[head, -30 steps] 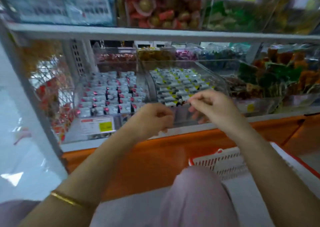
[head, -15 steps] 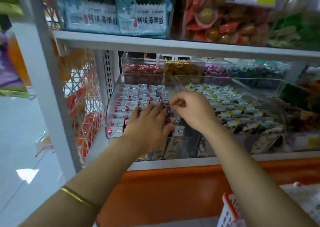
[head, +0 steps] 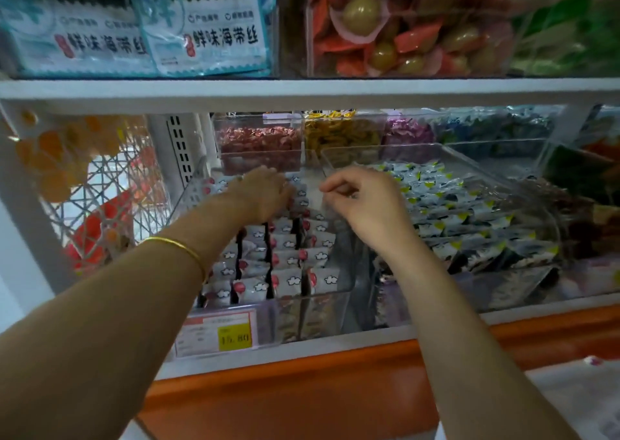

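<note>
white shelf (head: pixel 446 326) | left clear bin (head: pixel 335 300) beside right clear bin (head: pixel 486 158) | small tubs (head: pixel 258 163) behind

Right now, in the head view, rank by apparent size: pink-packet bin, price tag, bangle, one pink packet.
1. pink-packet bin
2. price tag
3. bangle and pink packet: these look about alike. The bangle is thin and nearer the camera, so I leave them unranked.

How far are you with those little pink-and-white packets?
Early, by the look of it. Done: nothing visibly taken; the pink-and-white packets fill the clear bin in rows. In hand: the left hand is on the back rows, while the right hand is curled as if pinching something clear; I cannot tell what. Left: probably picking packets up or straightening them.
</note>
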The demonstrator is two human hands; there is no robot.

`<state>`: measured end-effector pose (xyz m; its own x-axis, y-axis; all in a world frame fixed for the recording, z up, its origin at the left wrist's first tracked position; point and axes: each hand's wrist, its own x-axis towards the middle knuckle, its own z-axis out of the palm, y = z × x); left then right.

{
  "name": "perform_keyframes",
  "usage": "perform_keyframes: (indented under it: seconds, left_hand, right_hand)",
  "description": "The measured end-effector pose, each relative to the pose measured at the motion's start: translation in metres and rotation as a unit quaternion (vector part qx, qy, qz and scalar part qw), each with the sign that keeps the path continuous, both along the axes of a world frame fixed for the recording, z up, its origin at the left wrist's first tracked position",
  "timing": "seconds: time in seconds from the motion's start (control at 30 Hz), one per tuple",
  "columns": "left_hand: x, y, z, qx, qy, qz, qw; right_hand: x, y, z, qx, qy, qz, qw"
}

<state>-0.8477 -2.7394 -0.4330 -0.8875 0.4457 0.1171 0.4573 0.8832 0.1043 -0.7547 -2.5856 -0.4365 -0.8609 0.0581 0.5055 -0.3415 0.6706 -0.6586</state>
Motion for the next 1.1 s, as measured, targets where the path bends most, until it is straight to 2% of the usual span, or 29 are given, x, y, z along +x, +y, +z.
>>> perform_keyframes:
  seconds: [0.1,0.2,0.33,0.43,0.67,0.83,0.97,1.03,1.1]
  left_hand:
    - [-0.027,0.006,-0.011,-0.035,-0.01,-0.015,0.999]
    - [-0.046,0.008,-0.019,-0.068,-0.036,0.015,0.997]
    - [-0.054,0.004,-0.029,-0.163,-0.046,0.042,0.985]
    - [-0.051,0.001,-0.029,-0.182,-0.04,0.054,0.981]
    - [-0.032,0.001,-0.02,-0.143,-0.041,0.045,0.988]
    - [0.006,-0.003,0.0,0.02,-0.02,0.05,0.998]
    - [0.068,-0.009,0.006,0.097,-0.032,0.037,0.994]
    - [0.097,-0.01,-0.003,0.07,-0.048,0.018,0.996]
    - [0.113,-0.01,-0.014,0.005,-0.05,0.017,0.999]
  right_hand:
    - [-0.005,0.001,-0.003,-0.02,-0.015,0.005,1.0]
    - [-0.008,-0.001,-0.005,-0.024,-0.016,0.006,1.0]
    - [-0.006,-0.002,-0.004,-0.045,-0.02,0.008,0.999]
    - [-0.005,-0.003,-0.003,-0.04,-0.022,0.006,0.999]
    - [0.0,-0.001,-0.001,-0.069,-0.029,0.028,0.997]
    - [0.006,0.002,0.002,-0.07,0.005,0.031,0.997]
    - [0.02,0.002,0.003,-0.045,0.025,0.026,0.998]
    - [0.03,0.0,0.002,-0.014,0.032,0.031,0.999]
    - [0.039,-0.001,0.001,0.036,0.034,0.035,0.998]
